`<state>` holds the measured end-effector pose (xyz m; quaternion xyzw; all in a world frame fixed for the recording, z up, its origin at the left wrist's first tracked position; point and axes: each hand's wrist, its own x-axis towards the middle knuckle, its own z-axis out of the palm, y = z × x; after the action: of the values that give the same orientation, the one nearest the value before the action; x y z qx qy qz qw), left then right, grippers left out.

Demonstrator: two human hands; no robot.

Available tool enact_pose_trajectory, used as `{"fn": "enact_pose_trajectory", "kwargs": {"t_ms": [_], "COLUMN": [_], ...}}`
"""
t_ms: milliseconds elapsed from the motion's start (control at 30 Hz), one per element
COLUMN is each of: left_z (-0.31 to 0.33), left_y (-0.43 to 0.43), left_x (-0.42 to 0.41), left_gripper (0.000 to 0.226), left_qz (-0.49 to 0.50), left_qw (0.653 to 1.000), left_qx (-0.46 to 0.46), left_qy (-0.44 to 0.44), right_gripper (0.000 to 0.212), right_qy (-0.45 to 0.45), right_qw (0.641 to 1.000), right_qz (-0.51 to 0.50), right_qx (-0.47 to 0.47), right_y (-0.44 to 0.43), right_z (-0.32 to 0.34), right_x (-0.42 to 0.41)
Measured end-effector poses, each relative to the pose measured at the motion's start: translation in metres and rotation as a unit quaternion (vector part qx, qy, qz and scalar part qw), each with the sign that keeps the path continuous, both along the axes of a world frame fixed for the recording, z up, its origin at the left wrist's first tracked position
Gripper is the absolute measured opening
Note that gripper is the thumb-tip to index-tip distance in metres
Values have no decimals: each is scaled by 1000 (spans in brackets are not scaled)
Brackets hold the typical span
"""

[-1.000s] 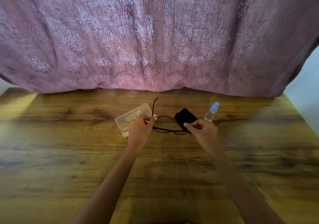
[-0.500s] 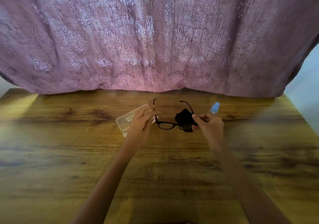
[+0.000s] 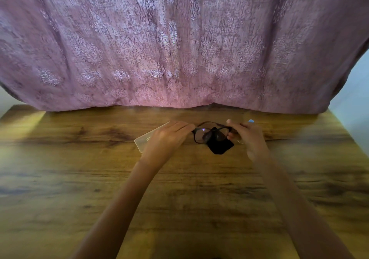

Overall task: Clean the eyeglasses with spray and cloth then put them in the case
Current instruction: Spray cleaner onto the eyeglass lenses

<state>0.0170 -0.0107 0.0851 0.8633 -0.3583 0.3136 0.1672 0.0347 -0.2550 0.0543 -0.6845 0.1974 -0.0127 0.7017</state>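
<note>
Black-framed eyeglasses (image 3: 211, 132) are held up above the wooden table (image 3: 179, 189), lenses facing me. My left hand (image 3: 169, 137) pinches the frame's left end and my right hand (image 3: 246, 135) pinches its right end. A black cloth (image 3: 220, 147) lies on the table just beneath the glasses. The translucent case (image 3: 142, 141) sits behind my left hand, mostly hidden by it. Only the blue cap of the spray bottle (image 3: 251, 121) shows above my right hand.
A mauve patterned curtain (image 3: 179, 49) hangs along the table's far edge. A pale wall shows at the far right beyond the table's corner.
Both hands have lifted the glasses off the table and turned them so the lenses face me. My right hand now covers most of the spray bottle.
</note>
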Motion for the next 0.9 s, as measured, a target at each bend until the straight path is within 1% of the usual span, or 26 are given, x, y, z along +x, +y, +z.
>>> {"fn": "enact_pose_trajectory", "kwargs": {"t_ms": [33,67,100,133,167,200,233,267,300,400,567,633,767,900], "left_z": [1,1,1,0,0,-1,-2,-3,-4,-9,-13,-14,-18,-22], "left_y": [-2,-4,-5,-6,-8,-9,-10,-11,-12,-14,-16,-16,-13,-12], "left_x": [0,0,-1,-2,-2,-3,-4,-6,-7,-11,-14,-16,-19,-21], "left_gripper": [27,25,22,20,19,20,21,22,22,20,16,15,20,22], "left_qz": [15,29,40,49,57,64,70,76,80,84,102,108,116,132], "left_qw": [1000,999,997,996,996,994,992,990,987,980,972,968,958,952], "left_qx": [-19,-38,-52,-60,-65,-72,-84,-98,-111,-139,-159,-171,-195,-210], "left_qy": [7,18,28,33,36,43,55,69,82,117,138,147,173,182], "right_gripper": [24,24,23,22,23,28,34,40,43,46,51,53,56,56], "right_qy": [-16,-44,-84,-129,-171,-204,-225,-232,-228,-224,-225,-218,-205,-197], "right_qw": [999,994,975,938,887,839,805,789,788,800,843,854,863,887], "right_qz": [-9,-24,-45,-71,-97,-114,-121,-126,-131,-137,-86,-73,-58,-51], "right_qx": [-31,-98,-199,-313,-417,-492,-535,-554,-557,-540,-481,-467,-459,-414], "right_y": [1,3,3,3,3,0,-3,-7,-11,-19,-21,-22,-22,-22], "right_z": [-3,-7,-12,-16,-22,-29,-36,-44,-51,-69,-85,-87,-87,-75], "right_x": [-1,-4,-7,-11,-15,-18,-18,-18,-17,-12,-5,-2,3,7]}}
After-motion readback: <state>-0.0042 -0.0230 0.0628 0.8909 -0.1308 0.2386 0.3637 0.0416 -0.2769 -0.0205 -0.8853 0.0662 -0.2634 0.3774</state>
